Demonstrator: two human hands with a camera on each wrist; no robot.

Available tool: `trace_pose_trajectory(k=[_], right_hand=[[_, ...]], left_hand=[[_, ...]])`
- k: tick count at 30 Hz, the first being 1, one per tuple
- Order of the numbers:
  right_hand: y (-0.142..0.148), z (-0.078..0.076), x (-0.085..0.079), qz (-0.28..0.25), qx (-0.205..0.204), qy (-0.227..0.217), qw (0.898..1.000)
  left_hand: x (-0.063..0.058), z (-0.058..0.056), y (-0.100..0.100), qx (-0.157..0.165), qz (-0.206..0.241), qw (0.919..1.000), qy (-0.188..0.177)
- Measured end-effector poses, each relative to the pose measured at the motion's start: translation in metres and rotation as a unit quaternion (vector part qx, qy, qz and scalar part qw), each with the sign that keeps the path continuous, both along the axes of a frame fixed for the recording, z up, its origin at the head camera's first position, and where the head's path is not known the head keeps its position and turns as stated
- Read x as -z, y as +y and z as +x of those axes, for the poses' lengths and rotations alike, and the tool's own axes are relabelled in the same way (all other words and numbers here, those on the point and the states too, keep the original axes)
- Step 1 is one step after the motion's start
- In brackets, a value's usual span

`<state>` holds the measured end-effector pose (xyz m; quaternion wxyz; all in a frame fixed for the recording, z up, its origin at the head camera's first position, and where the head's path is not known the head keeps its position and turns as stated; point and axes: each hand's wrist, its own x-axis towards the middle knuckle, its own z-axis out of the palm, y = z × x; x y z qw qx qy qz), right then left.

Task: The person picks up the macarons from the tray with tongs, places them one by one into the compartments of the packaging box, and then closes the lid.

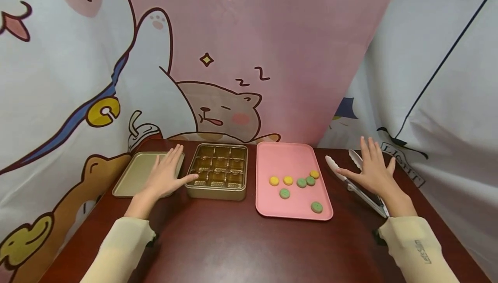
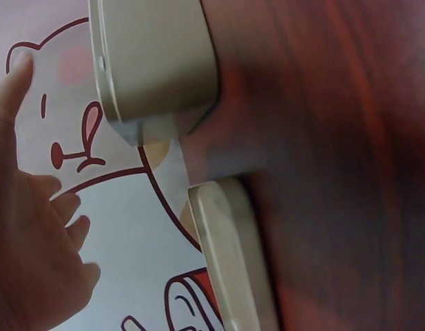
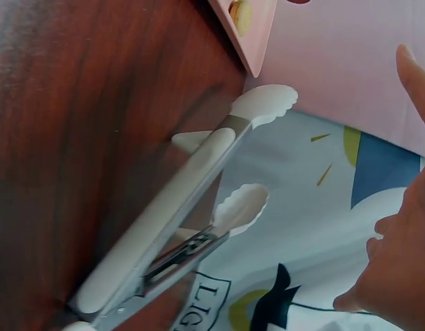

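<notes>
My left hand (image 1: 165, 177) hovers with fingers spread over the right part of a flat gold tin lid (image 1: 135, 175), its thumb overlapping the near left corner of a square gold tin box (image 1: 216, 194). Inside the box sits a gold insert with several compartments. Out to the right, my right hand (image 1: 371, 175) is also raised, fingers spread, above a pair of tongs (image 1: 365, 197) with white scalloped tips. The right wrist view shows the tongs (image 3: 160, 214) lying spread apart, the hand to their right. Both hands hold nothing.
Between box and tongs lies a pink tray (image 1: 280, 157). On it are 3 yellow macarons (image 1: 288, 180) and several green macarons (image 1: 284, 193). Printed fabric (image 1: 303, 58) hangs behind the dark red wooden table (image 1: 249, 244) and on both sides.
</notes>
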<state>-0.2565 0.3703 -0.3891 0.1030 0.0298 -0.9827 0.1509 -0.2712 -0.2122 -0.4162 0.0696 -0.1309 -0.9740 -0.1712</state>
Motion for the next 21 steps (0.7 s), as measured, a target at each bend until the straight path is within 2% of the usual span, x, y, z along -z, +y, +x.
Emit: trace_pose_trajectory(k=[5,10,15,21], right_hand=[[0.003,0.002,0.013,-0.027,0.002,0.001,1.0],[0.011,0.003,0.024,-0.059,0.003,0.002,0.998],[0.024,0.009,0.028,-0.117,0.006,-0.006,0.993],[0.042,0.019,0.034,-0.18,0.034,-0.046,0.982]], left_hand=[[0.012,0.013,-0.01,0.026,0.048,0.9985,-0.008],[0.021,0.02,-0.017,0.029,0.074,0.9965,-0.026],[0.027,0.018,-0.017,0.025,0.096,0.9941,-0.042],[0.03,0.013,-0.017,0.036,0.136,0.9886,-0.054]])
